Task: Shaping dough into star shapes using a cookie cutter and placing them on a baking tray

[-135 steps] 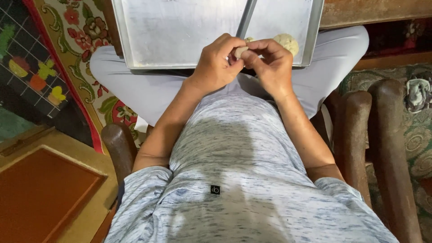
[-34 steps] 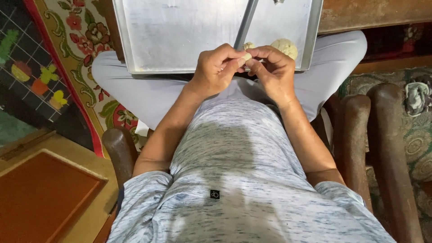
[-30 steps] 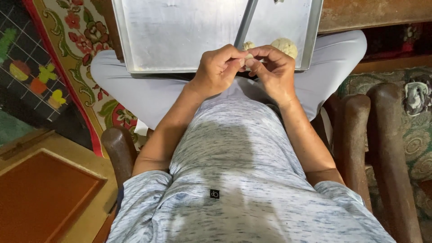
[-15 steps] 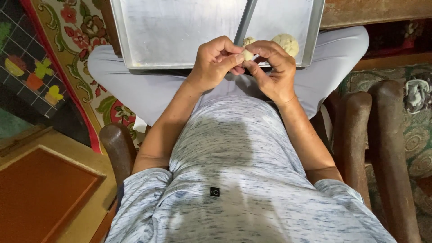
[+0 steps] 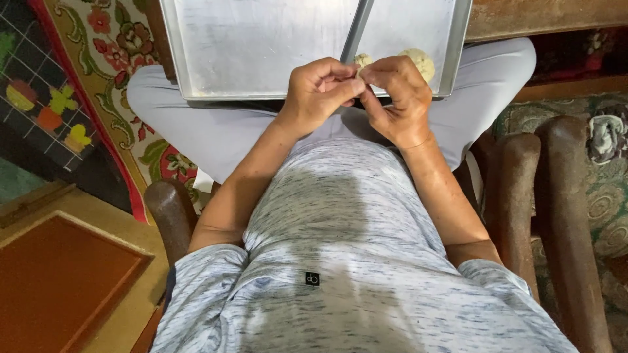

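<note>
My left hand (image 5: 317, 91) and my right hand (image 5: 392, 98) meet over my lap, fingertips pinched together on a small pale piece of dough (image 5: 361, 62). Just beyond my right hand a rounded lump of dough (image 5: 420, 62) lies on a metal baking tray (image 5: 255, 46) that rests across my knees. A metal strip (image 5: 356, 29) runs across the tray toward my hands.
Dark wooden chair arms (image 5: 569, 216) stand at my right and another arm (image 5: 171, 212) at my left. A flowered rug (image 5: 124, 78) covers the floor at left, beside an orange-brown wooden panel (image 5: 52, 287).
My hands have stayed together on the small dough piece, fingers shifting slightly as they work it. The tray and dough lump have not moved.
</note>
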